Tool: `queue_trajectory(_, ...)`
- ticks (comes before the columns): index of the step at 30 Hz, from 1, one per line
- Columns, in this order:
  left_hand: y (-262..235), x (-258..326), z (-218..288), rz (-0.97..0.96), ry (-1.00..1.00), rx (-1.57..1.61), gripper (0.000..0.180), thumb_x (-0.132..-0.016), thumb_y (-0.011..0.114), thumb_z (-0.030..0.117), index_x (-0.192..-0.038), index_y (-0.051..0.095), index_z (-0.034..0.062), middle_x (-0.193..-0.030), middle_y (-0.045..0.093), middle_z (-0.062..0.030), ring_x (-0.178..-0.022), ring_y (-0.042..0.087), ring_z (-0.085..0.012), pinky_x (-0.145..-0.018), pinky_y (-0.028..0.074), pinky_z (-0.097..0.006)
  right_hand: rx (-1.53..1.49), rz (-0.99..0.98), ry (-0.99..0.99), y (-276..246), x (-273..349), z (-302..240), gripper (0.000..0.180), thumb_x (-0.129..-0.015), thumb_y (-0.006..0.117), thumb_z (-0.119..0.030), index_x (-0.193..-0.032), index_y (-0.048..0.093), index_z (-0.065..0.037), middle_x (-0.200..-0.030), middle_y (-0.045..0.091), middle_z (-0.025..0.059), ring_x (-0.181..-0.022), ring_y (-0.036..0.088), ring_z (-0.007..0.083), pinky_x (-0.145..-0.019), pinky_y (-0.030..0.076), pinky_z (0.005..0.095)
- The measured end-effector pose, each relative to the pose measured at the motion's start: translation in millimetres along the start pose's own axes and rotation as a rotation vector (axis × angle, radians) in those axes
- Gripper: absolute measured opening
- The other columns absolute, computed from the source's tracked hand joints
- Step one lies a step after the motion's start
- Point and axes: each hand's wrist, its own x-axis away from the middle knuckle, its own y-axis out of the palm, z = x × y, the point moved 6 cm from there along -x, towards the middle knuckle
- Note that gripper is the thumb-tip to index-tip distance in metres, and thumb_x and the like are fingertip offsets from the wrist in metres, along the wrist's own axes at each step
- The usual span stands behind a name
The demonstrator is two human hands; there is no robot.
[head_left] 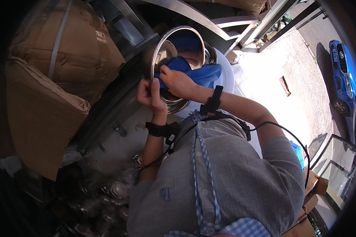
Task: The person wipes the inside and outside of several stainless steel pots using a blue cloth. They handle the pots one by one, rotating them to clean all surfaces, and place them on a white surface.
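Observation:
A shiny stainless steel bowl (193, 54) is tilted up in front of me, its rim facing my body. My left hand (152, 94) is closed on its near left rim, thumb on the edge. My right hand (177, 83) is closed on a blue cloth (207, 75), which is bunched against the inside of the bowl and hangs out to the right. The cloth is mirrored in the polished metal. Below the tilted bowl, more metalware (178, 107) shows its curved edges, partly hidden by my hands. It rests on a round white surface (228, 75).
Large cardboard boxes (73, 51) are stacked at the left. A metal frame (182, 10) stands at the far side. Several shiny metal items (118, 189) lie low at the lower left. To the right are sunlit paving (273, 79), a blue car (344, 75) and a blue crate (297, 154).

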Motion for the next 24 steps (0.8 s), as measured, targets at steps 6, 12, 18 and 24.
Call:
queue_trajectory(6, -5.0, -0.6, -6.5, 0.005, -0.025, 0.107, 0.033, -0.088, 0.063, 0.012, -0.066, 0.038, 0.0066, -0.065, 0.034, 0.0053, -0.064, 0.031, -0.0050, -0.058, 0.023, -0.023, -0.071, 0.296, 0.371, -47.6, -12.5, 65.7, 0.045, -0.068, 0.070, 0.000, -0.108, 0.051, 0.002, -0.116, 0.047, 0.0209, -0.088, 0.061, 0.0419, -0.074, 0.053, 0.0451)
queue_trajectory(12, 0.0, 3.1, -3.4, 0.022, -0.075, 0.034, 0.032, -0.088, 0.062, 0.011, -0.067, 0.039, 0.0066, -0.066, 0.038, 0.0051, -0.065, 0.034, -0.0045, -0.059, 0.025, -0.022, -0.179, -0.017, -0.078, -21.5, -5.0, 6.5, 0.052, -0.062, 0.074, 0.000, -0.108, 0.050, -0.001, -0.118, 0.046, 0.0166, -0.096, 0.059, 0.0362, -0.079, 0.052, 0.0403)
queue_trajectory(18, 0.2, 8.1, -5.0, 0.063, -0.135, 0.141, 0.027, -0.090, 0.061, 0.011, -0.069, 0.044, 0.0053, -0.071, 0.046, 0.0043, -0.067, 0.037, -0.0045, -0.062, 0.030, -0.020, -0.061, 0.275, 0.225, -55.9, -18.3, 56.2, 0.042, -0.063, 0.071, 0.002, -0.102, 0.057, -0.002, -0.116, 0.050, 0.0172, -0.089, 0.063, 0.0364, -0.077, 0.054, 0.0413)
queue_trajectory(24, -2.9, 14.8, -24.7, 0.088, -0.228, 0.125, 0.029, -0.089, 0.063, 0.012, -0.068, 0.043, 0.0061, -0.068, 0.043, 0.0054, -0.065, 0.036, -0.0039, -0.060, 0.029, -0.022, 0.049, 0.059, -0.188, -16.3, -3.5, -0.2, 0.030, -0.063, 0.070, -0.001, -0.092, 0.060, -0.002, -0.112, 0.051, 0.0155, -0.086, 0.064, 0.0316, -0.073, 0.055, 0.0393)
